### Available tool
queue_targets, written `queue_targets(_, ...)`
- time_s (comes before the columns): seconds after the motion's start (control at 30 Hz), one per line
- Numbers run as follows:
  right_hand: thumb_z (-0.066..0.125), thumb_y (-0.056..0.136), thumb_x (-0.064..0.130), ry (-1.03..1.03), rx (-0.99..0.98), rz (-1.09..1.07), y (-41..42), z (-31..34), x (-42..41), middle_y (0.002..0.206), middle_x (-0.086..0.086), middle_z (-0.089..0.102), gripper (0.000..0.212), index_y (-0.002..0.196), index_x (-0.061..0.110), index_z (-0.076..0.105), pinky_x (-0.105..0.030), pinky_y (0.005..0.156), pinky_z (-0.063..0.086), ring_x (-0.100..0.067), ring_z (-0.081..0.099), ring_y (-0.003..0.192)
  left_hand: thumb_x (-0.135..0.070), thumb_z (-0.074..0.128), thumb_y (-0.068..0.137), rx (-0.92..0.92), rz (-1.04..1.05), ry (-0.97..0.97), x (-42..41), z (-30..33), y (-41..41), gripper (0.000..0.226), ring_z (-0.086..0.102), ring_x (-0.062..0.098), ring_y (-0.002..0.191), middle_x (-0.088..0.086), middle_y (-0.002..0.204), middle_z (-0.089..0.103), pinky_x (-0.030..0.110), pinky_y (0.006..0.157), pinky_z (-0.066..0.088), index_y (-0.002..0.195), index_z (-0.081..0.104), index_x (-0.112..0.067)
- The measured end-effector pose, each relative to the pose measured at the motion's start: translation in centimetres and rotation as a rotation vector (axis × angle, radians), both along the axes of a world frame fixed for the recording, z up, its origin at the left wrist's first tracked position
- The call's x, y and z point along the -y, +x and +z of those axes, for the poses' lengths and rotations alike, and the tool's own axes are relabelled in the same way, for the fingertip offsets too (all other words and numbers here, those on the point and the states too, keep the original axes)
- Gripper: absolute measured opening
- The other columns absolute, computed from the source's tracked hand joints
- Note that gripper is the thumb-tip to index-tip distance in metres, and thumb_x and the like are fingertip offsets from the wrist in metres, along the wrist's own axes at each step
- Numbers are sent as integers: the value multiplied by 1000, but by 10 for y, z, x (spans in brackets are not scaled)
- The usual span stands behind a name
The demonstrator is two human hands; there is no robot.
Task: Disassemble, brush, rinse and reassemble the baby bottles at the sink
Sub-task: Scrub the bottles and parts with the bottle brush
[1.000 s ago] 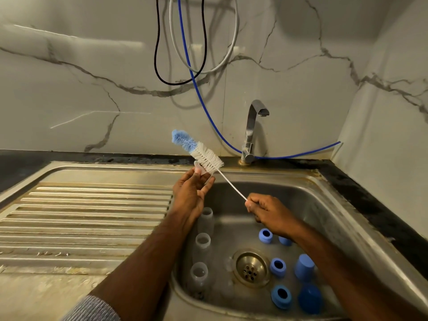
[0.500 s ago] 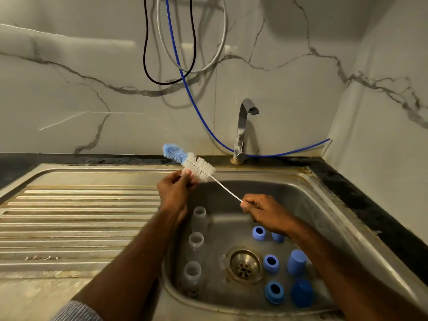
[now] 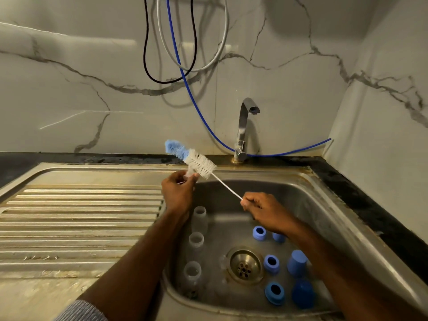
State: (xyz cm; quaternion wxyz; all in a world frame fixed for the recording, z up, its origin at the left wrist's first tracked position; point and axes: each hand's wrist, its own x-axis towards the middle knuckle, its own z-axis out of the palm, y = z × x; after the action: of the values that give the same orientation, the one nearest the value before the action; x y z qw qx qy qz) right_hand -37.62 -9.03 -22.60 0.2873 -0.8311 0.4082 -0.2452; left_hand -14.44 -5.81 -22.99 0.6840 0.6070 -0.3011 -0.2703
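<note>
The left hand pinched a small clear teat; soft, probably slippery; the right hand gripped the bottle brush wire.

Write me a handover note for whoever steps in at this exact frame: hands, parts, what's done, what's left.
Left hand pinches a small clear part, seemingly a teat, against the brush bristles, above the sink edge.
Right hand grips the brush's wire handle.
In the sink: three open clear bottles along the left wall; blue rings and caps right of the drain.
Done: bottles disassembled.
Left: finish brushing, rinse, reassemble. Tap shows no water.
</note>
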Motion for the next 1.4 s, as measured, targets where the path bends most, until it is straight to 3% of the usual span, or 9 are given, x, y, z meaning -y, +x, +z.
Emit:
queue_targets(0.17, 53, 102, 24, -20, -13, 28, 6, -1, -3, 62, 7, 54, 26, 77, 20, 59, -23, 59, 41, -1, 47, 56, -12, 73, 91, 255, 43, 35, -3, 3, -3, 27, 67, 13, 98, -5, 105, 69, 31, 90, 57, 117, 70, -13)
queue_targets(0.27, 51, 101, 28, -132, 0, -17, 17, -10, -5, 62, 2, 54, 27, 76, 18, 53, -30, 59, 41, -9, 48, 57, -12, 71, 92, 422, -3, 19, -3, 2, -13, 21, 65, 5, 87, -8, 97, 67, 22, 82, 55, 113, 71, -18)
queue_targets(0.33, 51, 102, 29, -161, -3, -26, 19, -12, -5, 63, -1, 54, 27, 77, 18, 51, -34, 60, 43, -12, 49, 58, -14, 69, 94, 418, -4, 1, -2, 3, -11, 14, 67, 6, 87, -5, 96, 71, 28, 84, 58, 105, 71, -22)
queue_targets(0.47, 52, 102, 30, -66, -52, 71, 4, -3, -1, 69, -5, 59, 26, 78, 21, 57, -29, 62, 42, -6, 48, 60, -17, 66, 95, 214, 80, 35, -3, 7, 7, 24, 68, 14, 95, 2, 106, 72, 39, 92, 59, 119, 69, -12)
queue_targets(0.7, 49, 103, 32, -141, -40, 6, 19, -11, -8, 65, 3, 53, 28, 75, 28, 49, -36, 64, 46, -10, 50, 62, -12, 68, 94, 551, 13, 53, -1, 1, -13, 9, 64, 6, 81, -2, 93, 69, 23, 75, 54, 102, 72, -14)
queue_targets(0.9, 51, 102, 34, -84, -101, 54, 9, -4, -4, 68, 3, 58, 26, 78, 27, 56, -36, 67, 49, -10, 54, 65, -7, 70, 91, 83, 112, 30, -3, 8, 4, 26, 67, 10, 85, 2, 101, 71, 36, 86, 60, 117, 70, -10)
queue_targets(1.07, 51, 102, 31, -127, -38, -33, 18, -8, -8, 62, 5, 53, 27, 77, 22, 52, -35, 62, 45, -9, 49, 59, -7, 70, 91, -8, -129, -33, -5, 3, -8, 20, 74, 20, 90, 8, 96, 75, 39, 86, 61, 109, 71, -15)
queue_targets(1.27, 53, 102, 26, 10, 13, 9, 14, 4, -10, 57, 9, 51, 25, 79, 19, 58, -21, 57, 36, 0, 45, 51, 1, 54, 98, -636, -157, -214, -5, 19, -9, 14, 72, 31, 103, 22, 111, 68, 43, 96, 57, 106, 61, -7)
queue_targets(1.4, 52, 102, 23, 98, 4, 62, 9, 8, -11, 53, 14, 50, 27, 75, 21, 56, -21, 58, 36, 1, 42, 49, -1, 52, 99, -660, -208, -191, -8, 16, -5, 24, 71, 31, 103, 24, 115, 67, 43, 92, 59, 123, 58, -2)
